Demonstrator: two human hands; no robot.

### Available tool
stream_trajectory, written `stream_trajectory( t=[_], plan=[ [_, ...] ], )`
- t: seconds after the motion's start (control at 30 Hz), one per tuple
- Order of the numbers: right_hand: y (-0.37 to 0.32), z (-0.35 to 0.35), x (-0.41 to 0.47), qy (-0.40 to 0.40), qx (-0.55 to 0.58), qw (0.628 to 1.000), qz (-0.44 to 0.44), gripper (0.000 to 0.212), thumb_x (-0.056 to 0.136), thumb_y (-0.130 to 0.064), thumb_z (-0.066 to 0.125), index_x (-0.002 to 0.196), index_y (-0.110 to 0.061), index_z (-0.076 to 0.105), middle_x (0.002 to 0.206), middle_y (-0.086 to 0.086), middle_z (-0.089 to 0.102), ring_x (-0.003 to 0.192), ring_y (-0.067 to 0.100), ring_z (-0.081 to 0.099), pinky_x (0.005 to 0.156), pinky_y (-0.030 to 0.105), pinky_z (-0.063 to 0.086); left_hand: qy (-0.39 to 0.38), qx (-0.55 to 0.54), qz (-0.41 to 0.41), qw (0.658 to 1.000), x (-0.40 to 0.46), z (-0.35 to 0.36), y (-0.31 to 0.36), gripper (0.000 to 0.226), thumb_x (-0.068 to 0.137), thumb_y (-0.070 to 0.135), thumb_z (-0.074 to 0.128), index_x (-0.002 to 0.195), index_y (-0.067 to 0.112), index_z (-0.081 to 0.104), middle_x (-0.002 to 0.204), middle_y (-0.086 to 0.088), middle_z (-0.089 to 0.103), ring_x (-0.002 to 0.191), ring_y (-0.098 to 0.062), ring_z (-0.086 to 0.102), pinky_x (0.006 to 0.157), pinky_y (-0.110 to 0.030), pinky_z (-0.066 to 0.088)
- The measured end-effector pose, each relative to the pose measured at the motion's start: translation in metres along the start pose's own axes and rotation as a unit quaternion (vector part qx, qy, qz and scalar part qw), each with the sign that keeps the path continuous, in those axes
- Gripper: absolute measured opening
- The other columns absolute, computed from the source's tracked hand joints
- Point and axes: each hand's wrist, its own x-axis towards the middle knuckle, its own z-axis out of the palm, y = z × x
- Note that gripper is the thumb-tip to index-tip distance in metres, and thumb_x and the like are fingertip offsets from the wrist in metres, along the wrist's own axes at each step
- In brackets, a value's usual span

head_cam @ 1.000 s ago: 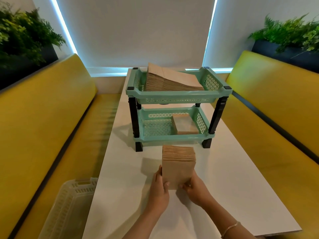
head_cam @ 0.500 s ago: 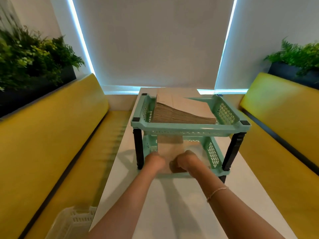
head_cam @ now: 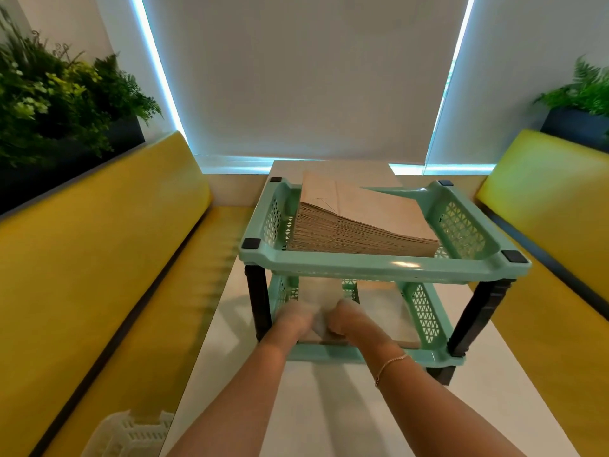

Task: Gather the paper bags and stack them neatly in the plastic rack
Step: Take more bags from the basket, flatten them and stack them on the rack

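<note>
A mint-green two-tier plastic rack (head_cam: 385,267) with black legs stands on the white table (head_cam: 329,407). Its top tray carries a thick slanted stack of brown paper bags (head_cam: 362,225). Both my hands reach into the left half of the bottom tray. My left hand (head_cam: 295,319) and my right hand (head_cam: 349,319) grip a small stack of brown paper bags (head_cam: 318,293) between them; it is blurred by motion. Another small stack of bags (head_cam: 384,311) lies in the right half of that tray, mostly hidden by the top tier.
Yellow padded benches (head_cam: 99,258) run along both sides of the table. A white perforated basket (head_cam: 131,433) sits on the left bench near me. Planters with green foliage (head_cam: 66,103) stand behind both benches. A grey blind covers the window ahead.
My hands lifted the small bag stack off the table in front of the rack and carried it forward into the bottom tray. The camera moved closer and lower.
</note>
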Motion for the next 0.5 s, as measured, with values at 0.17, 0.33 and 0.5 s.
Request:
stream_trajectory(
  t=[0.17,0.33,0.5],
  plan=[
    [-0.002,0.006,0.001,0.031,-0.008,0.999,-0.003,0.032,0.098,-0.013,0.038,0.122,0.001,0.053,0.128,0.015,0.055,0.12,0.026,0.052,0.097,0.028,0.041,0.006,0.053,0.035,0.998,0.005,0.006,-0.006,0.034,0.099,0.011,0.035,0.123,-0.002,0.054,0.129,-0.015,0.054,0.12,-0.029,0.051,0.094,-0.029,0.042],
    [0.0,0.014,0.007,0.038,0.042,0.998,0.029,0.03,0.095,-0.015,0.044,0.117,-0.001,0.057,0.123,0.015,0.058,0.115,0.025,0.056,0.092,0.027,0.045,0.032,0.037,0.006,0.999,0.001,0.008,-0.004,0.03,0.099,0.015,0.038,0.121,0.001,0.054,0.126,-0.01,0.056,0.119,-0.025,0.053,0.094,-0.025,0.042],
    [-0.002,0.016,0.006,0.061,0.064,0.995,0.038,0.034,0.092,-0.017,0.047,0.119,0.001,0.056,0.124,0.018,0.055,0.113,0.027,0.056,0.093,0.029,0.045,0.064,-0.079,-0.018,0.995,0.001,0.015,-0.004,0.036,0.093,0.02,0.054,0.122,0.0,0.051,0.125,-0.015,0.056,0.117,-0.028,0.054,0.09,-0.028,0.045]
  ],
)
